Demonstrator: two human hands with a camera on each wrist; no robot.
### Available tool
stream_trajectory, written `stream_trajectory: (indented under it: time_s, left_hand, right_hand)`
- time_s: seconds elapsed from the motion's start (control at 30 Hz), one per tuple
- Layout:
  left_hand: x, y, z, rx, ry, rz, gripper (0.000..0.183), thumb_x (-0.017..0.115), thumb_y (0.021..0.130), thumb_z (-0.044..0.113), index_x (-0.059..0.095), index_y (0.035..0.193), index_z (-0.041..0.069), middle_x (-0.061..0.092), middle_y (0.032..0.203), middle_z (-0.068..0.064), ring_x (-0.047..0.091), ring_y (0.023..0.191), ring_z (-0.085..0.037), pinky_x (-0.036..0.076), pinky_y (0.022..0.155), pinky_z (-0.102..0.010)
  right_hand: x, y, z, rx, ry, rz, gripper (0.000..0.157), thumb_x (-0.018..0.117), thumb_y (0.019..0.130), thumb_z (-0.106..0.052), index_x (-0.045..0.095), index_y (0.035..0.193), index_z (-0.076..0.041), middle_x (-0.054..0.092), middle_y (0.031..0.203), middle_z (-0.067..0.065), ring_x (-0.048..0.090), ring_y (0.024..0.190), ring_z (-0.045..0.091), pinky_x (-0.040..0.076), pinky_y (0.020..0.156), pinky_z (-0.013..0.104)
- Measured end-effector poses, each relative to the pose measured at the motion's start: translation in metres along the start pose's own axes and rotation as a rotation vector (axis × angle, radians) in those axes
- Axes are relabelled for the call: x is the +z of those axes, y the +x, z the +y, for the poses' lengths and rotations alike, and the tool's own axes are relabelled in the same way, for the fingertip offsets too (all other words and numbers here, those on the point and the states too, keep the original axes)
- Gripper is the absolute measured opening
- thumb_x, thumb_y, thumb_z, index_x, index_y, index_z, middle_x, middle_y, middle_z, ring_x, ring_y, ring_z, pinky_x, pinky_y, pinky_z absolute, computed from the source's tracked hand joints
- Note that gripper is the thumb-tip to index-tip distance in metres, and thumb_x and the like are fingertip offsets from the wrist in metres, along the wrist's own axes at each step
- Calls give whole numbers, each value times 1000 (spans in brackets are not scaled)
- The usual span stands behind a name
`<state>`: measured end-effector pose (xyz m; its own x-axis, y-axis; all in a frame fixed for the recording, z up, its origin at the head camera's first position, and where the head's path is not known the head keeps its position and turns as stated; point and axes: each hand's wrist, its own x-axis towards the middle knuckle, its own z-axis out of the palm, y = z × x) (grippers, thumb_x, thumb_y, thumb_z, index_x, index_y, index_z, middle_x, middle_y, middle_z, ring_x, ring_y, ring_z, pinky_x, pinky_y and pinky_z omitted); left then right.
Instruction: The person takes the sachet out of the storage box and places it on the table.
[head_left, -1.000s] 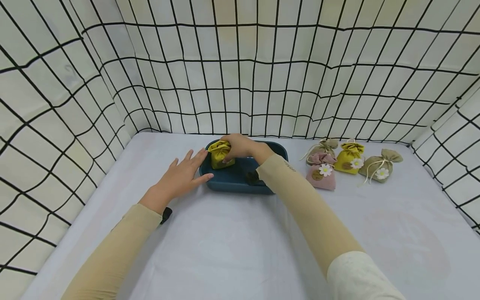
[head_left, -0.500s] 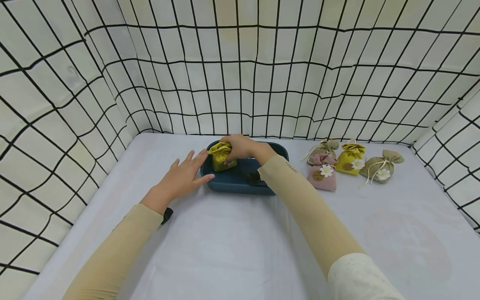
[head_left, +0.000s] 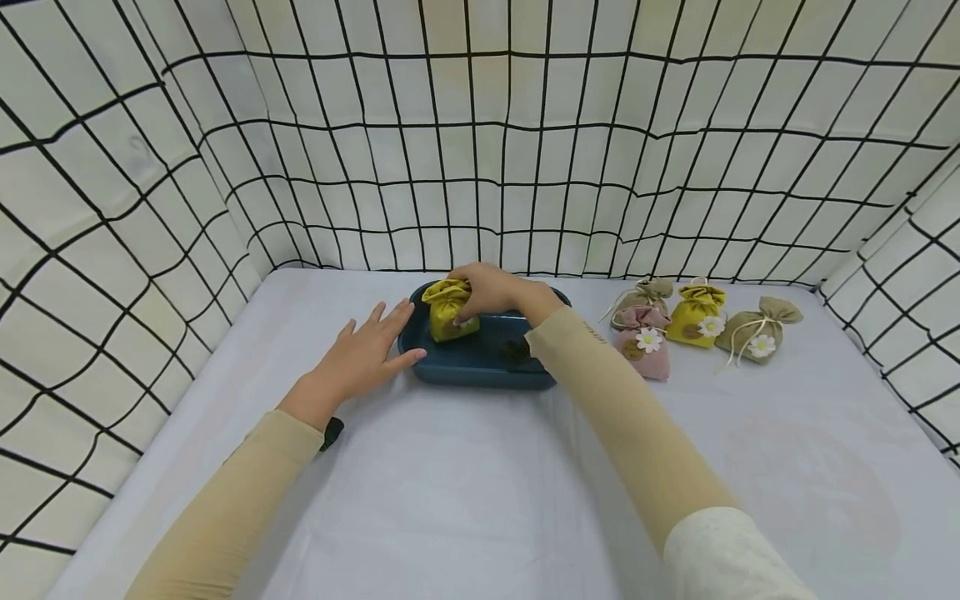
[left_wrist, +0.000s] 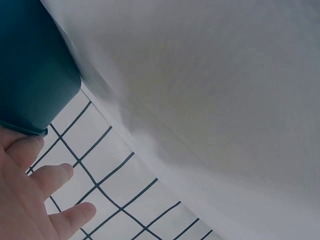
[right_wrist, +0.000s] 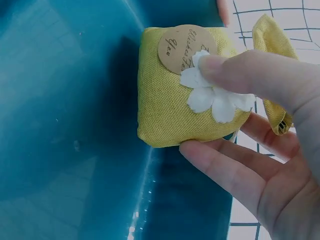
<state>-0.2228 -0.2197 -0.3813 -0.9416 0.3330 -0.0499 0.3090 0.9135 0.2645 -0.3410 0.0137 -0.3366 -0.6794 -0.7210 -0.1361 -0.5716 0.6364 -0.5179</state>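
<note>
My right hand point(head_left: 491, 292) pinches a yellow drawstring pouch point(head_left: 448, 312) inside the blue tub point(head_left: 480, 377), toward its left end. In the right wrist view the thumb lies on the white flower of the pouch point(right_wrist: 170, 100), beside a round brown tag point(right_wrist: 175, 50), with the other fingers behind. My left hand point(head_left: 360, 358) is spread at the tub's left end. Its fingertips touch the rim in the left wrist view, where the tub's outer wall point(left_wrist: 35, 65) fills the upper left corner.
Right of the tub stand a pink pouch point(head_left: 647, 354), another yellow pouch point(head_left: 693, 317) and two beige pouches, one at the back point(head_left: 647, 293) and one at the right point(head_left: 761, 333). White cloth covers the table point(head_left: 465, 492). Black netting point(head_left: 510, 125) over white sheets encloses the back and sides.
The yellow pouch in my right hand has shifted slightly right and up within the tub. My left hand stays at the rim. The other pouches have not moved.
</note>
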Motion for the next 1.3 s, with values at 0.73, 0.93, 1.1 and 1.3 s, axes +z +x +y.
stream_trajectory:
  time_s: [0.73, 0.93, 1.1, 1.3]
  left_hand:
    - [-1, -2, 0, -5, -2, 2, 89, 48, 103, 62, 12, 166, 10, 14, 171, -13, 7, 155, -40, 8, 117, -71]
    - [-1, -2, -1, 3, -5, 4, 90, 47, 103, 63, 12, 166, 11, 13, 171, -11, 6, 156, -40, 8, 117, -71]
    - [0, -1, -1, 2, -6, 2, 90, 47, 103, 64, 12, 166, 11, 13, 171, -11, 5, 156, -39, 7, 117, -71]
    - [0, -1, 1, -1, 2, 4, 91, 47, 103, 64, 12, 166, 10, 13, 171, -12, 6, 156, -40, 8, 117, -72]
  right_hand:
    - [-28, -26, -14, -100, 16, 51, 58, 85, 87, -22, 60, 137, -5, 64, 122, 6, 58, 104, 20, 49, 94, 35]
    - [-31, -36, -8, -97, 42, 79, 56, 85, 86, -24, 62, 134, -8, 64, 123, 5, 57, 105, 20, 49, 95, 35]
    - [-32, -45, -2, -124, 97, 122, 51, 86, 86, -23, 65, 130, -7, 65, 118, 6, 58, 103, 23, 51, 93, 37]
    - [-30, -56, 10, -139, 214, 187, 51, 86, 85, -20, 63, 129, -5, 64, 118, 7, 62, 106, 24, 52, 94, 37]
